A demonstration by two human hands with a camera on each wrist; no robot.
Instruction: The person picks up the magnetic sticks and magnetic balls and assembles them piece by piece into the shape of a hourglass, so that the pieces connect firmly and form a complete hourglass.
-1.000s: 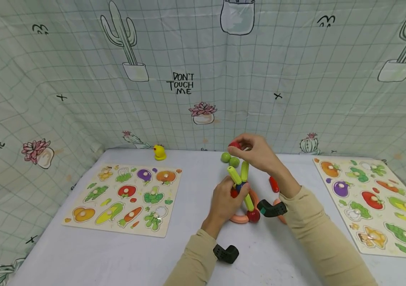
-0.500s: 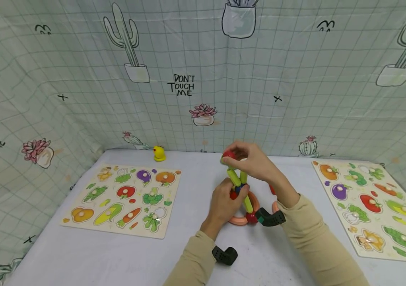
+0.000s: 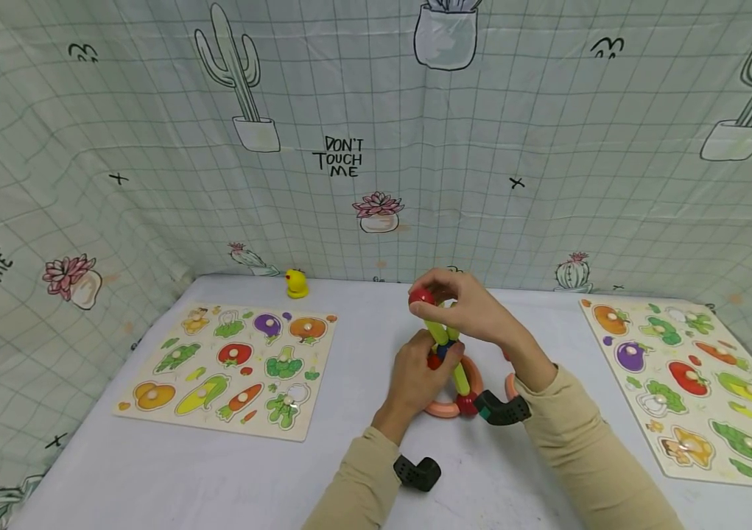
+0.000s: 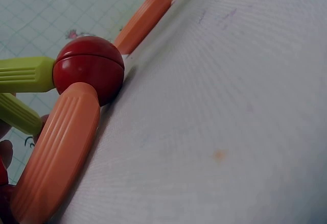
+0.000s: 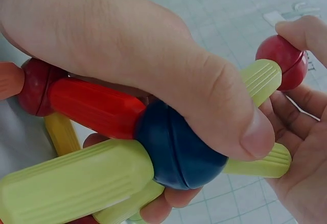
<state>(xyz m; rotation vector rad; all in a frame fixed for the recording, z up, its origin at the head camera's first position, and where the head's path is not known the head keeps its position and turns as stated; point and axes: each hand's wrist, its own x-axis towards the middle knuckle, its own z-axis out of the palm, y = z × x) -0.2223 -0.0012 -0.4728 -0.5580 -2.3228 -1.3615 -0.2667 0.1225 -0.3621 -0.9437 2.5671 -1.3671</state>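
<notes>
A built figure of balls and rods stands mid-table; its blue ball (image 5: 179,147) joins lime rods (image 5: 76,180) and a red rod (image 5: 97,106). My left hand (image 3: 415,372) grips it around the blue ball, thumb lying over the ball in the right wrist view. My right hand (image 3: 475,305) pinches a red ball (image 3: 421,297) at the upper end of a lime rod (image 5: 263,78); the two touch. Low on the figure, another red ball (image 4: 89,70) meets a lime rod (image 4: 25,74) and an orange curved piece (image 4: 59,152).
Puzzle boards with vegetable pictures lie at left (image 3: 206,405) and right (image 3: 661,434). A yellow duck (image 3: 296,283) sits at the table's back edge. An orange piece (image 3: 511,386) lies partly behind the right wrist's black device (image 3: 501,408). A patterned cloth hangs behind.
My right hand has moved down and slightly left, bringing the red ball from above the green balls onto the lime rod's end. The left hand keeps its hold. The green balls are now hidden.
</notes>
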